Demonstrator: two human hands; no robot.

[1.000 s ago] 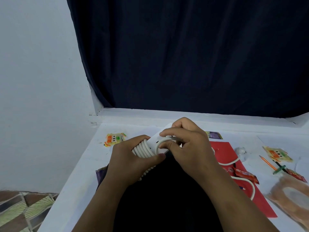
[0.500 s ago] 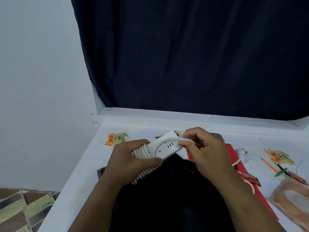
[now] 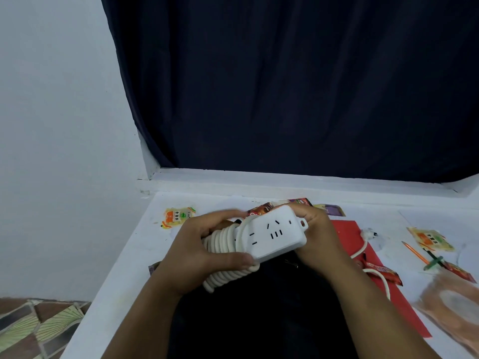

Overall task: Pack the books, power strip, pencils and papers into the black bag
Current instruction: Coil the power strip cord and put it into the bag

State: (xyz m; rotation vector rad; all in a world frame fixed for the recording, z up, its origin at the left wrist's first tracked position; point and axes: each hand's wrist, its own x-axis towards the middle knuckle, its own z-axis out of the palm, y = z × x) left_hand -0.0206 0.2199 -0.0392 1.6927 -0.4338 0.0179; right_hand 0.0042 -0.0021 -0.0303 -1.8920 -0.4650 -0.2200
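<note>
Two hands on one power strip right now, held up over the black bag that's lying on the white table in front of you. Your left hand is wrapped around the coiled end, thumb pressed along the lower edge and fingers curled over the cord loops. Your right hand cups the far end near the hanging tab, fingers tucked behind the casing.

Biggest risk I'd guess: the loose tail of cord runs off to your right across the red sheet toward the plug. If you swing the strip around, that tail could drag the snack wrapper lying by it, or sweep toward the orange pencil, which looks near but not touching. The coils only stay tight because of your left grip; loosen it and they'll probably spring apart. A bulky bundle may also snag going into the bag.

Hard to tell stuff: I can't see the bag's opening at all, it's just a dark mass under your arms, so no idea if it's unzipped. Your right fingertips are hidden behind the strip. No books clearly visible from here. The brownish thing at the right edge is blurry and cut off.
</note>
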